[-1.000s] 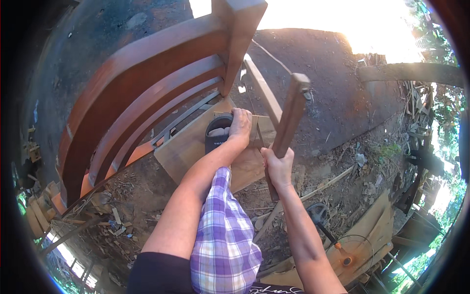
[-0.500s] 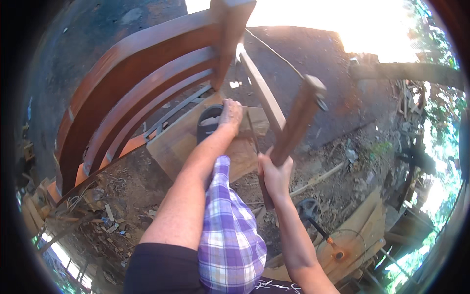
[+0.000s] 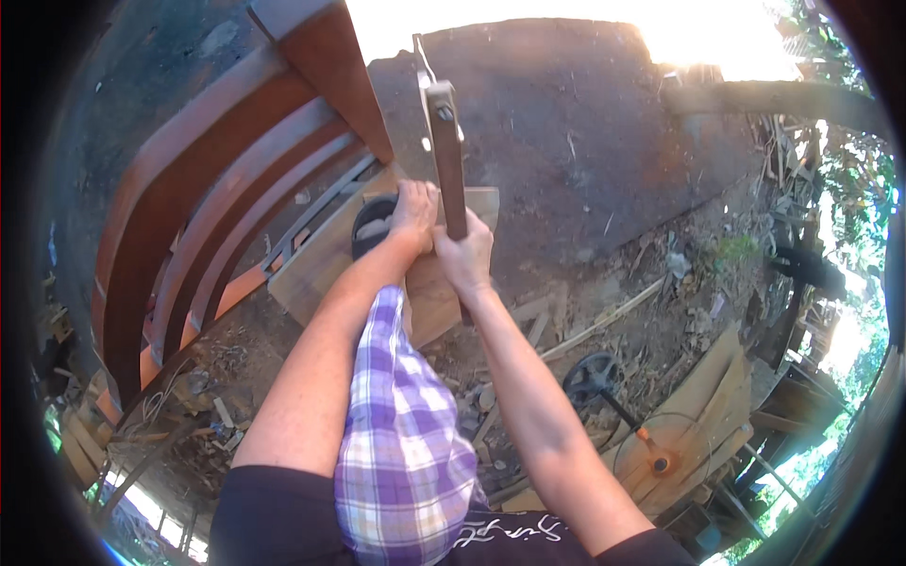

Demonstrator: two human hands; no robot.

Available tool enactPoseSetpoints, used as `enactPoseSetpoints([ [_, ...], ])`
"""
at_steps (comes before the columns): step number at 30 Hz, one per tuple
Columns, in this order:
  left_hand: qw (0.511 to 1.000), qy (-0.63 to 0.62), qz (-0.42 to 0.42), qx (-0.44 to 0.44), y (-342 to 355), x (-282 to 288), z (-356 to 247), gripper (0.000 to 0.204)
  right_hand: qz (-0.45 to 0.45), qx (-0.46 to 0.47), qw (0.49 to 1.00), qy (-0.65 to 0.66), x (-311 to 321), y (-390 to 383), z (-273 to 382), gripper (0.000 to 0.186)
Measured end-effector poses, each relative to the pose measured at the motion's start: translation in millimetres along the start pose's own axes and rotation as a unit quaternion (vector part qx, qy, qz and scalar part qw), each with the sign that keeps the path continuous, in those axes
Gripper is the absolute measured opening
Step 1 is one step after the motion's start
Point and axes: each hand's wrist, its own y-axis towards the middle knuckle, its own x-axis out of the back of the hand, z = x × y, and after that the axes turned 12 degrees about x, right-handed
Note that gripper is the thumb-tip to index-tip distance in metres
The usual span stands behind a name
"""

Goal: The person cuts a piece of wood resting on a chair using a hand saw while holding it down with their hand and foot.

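A flat, light-brown wooden board (image 3: 316, 259) lies low in front of me, with my foot in a dark sandal (image 3: 361, 241) on it. My left hand (image 3: 413, 215) is beside the foot at the board's far edge, fingers curled against the wood; its fingertips are partly hidden. My right hand (image 3: 464, 253) is wrapped round the wooden end handle of a frame saw (image 3: 447, 165). The saw is seen nearly end-on, its frame stretching away from me. Its blade is mostly hidden behind the handle, so I cannot tell whether it touches the board.
A reddish-brown slatted wooden furniture piece (image 3: 212, 141) stands at the left. Wood scraps and shavings (image 3: 226, 415) litter the ground. A dark wheel (image 3: 593, 377), an orange-handled tool (image 3: 651, 448) and a thin wooden sheet (image 3: 698, 406) are at lower right.
My right hand has moved left and away from me, close to my left hand. The saw has turned from slanting rightward to nearly upright in view. My left hand stays at the board.
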Motion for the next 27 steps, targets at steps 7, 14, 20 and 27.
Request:
enactPoseSetpoints([
  [7, 0.994, 0.043, 0.094, 0.028, -3, 26, 0, 0.093, -0.023, -0.179, 0.982, 0.055, 83, -101, 109, 0.013],
  [14, 0.996, 0.025, 0.077, 0.039, 4, 25, 5, 0.087, -0.033, -0.090, 0.991, 0.097, 57, -99, 52, 0.012],
  [20, 0.993, 0.032, 0.113, 0.011, 0, 24, -2, 0.100, -0.013, 0.000, 0.999, 0.029, 69, -119, 61, 0.011],
  [27, 0.993, 0.042, 0.105, 0.037, -1, 25, -10, 0.106, -0.092, -0.222, 0.964, 0.113, 96, -121, 151, 0.014],
])
